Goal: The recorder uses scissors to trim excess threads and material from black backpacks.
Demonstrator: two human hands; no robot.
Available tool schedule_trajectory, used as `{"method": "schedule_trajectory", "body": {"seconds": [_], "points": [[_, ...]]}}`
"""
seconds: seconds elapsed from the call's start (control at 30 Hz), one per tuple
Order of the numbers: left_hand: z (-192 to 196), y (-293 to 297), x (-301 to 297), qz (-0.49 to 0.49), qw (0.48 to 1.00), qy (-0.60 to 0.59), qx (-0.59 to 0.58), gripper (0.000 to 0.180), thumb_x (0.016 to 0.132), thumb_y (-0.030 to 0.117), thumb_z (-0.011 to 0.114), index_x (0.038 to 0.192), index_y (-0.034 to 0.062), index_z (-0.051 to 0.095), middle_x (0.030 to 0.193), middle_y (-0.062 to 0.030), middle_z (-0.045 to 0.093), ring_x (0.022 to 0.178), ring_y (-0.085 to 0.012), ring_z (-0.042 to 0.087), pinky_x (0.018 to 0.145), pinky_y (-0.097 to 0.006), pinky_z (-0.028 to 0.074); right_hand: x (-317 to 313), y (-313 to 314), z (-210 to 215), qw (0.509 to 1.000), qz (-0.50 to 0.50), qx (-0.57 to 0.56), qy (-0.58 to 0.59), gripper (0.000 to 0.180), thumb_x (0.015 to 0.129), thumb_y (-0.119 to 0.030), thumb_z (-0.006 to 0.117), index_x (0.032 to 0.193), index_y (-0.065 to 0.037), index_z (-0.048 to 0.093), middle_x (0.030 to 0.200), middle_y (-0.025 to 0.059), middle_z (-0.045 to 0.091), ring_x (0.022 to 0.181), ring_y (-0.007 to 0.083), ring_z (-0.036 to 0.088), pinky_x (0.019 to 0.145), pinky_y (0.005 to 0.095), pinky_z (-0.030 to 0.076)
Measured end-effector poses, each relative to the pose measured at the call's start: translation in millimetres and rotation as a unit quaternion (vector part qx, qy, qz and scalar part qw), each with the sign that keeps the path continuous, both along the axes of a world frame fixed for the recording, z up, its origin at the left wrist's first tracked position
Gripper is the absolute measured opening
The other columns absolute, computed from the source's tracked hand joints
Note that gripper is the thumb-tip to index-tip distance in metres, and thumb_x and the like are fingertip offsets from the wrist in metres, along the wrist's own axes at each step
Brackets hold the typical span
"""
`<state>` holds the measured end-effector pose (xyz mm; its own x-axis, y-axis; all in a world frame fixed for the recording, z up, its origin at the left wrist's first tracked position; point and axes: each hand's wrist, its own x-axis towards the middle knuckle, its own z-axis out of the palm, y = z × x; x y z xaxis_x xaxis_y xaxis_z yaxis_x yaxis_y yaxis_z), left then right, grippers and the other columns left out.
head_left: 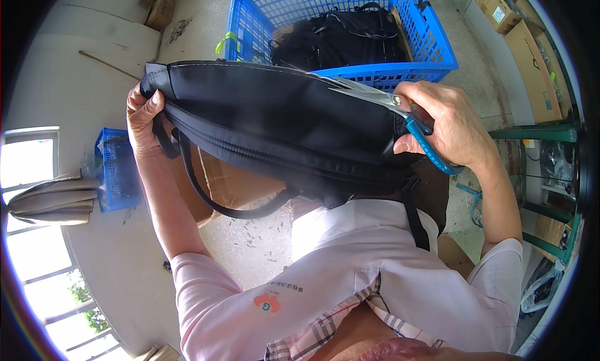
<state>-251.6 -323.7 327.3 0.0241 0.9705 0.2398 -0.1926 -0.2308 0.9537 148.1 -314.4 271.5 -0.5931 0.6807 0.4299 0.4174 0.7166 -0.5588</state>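
Observation:
A black zippered bag (275, 111) is stretched sideways in front of my chest, its straps hanging toward me. My left hand (145, 117) grips the bag's left end, thumb on top near a grey corner patch. In my right hand (447, 120) is a pair of scissors (431, 150) with blue handles, and that hand is also at the bag's right end. The scissor blades point left along the bag's upper edge and look parted. Some of the right fingers are hidden behind the handles and the bag.
Beyond the bag stands a blue plastic crate (400, 67) heaped with black bags (344, 39). An open cardboard box (234, 180) sits below the bag, beside scraps on the floor. Green shelving (537, 133) and cartons (531, 67) line the right; another blue crate (119, 173) is at left.

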Motion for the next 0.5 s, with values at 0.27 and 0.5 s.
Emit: {"method": "schedule_trajectory", "body": {"seconds": [0.27, 0.5], "points": [[7, -5, 12, 0.046, 0.997, 0.049, -0.026, 0.033, 0.063, 0.009, 0.069, 0.091, -0.0045, 0.059, 0.081, -0.0091, 0.063, 0.071, -0.0189, 0.062, 0.068, -0.028, 0.050, -8, 5, 2, 0.999, 0.042, 0.005, 0.002, 0.043, 0.061, -0.032, 0.075, 0.079, -0.003, 0.050, 0.061, 0.0087, 0.053, 0.048, 0.0223, 0.050, 0.047, 0.0305, 0.039], [6, -6, 28, 0.083, 0.994, 0.062, -0.043, 0.030, 0.057, 0.011, 0.076, 0.082, 0.0004, 0.061, 0.073, -0.0013, 0.060, 0.066, -0.0130, 0.055, 0.069, -0.023, 0.044, -23, 5, 8, 0.997, 0.036, -0.057, 0.040, 0.053, 0.060, -0.037, 0.076, 0.090, 0.001, 0.053, 0.066, 0.0042, 0.053, 0.050, 0.0145, 0.049, 0.048, 0.0269, 0.041]]}}
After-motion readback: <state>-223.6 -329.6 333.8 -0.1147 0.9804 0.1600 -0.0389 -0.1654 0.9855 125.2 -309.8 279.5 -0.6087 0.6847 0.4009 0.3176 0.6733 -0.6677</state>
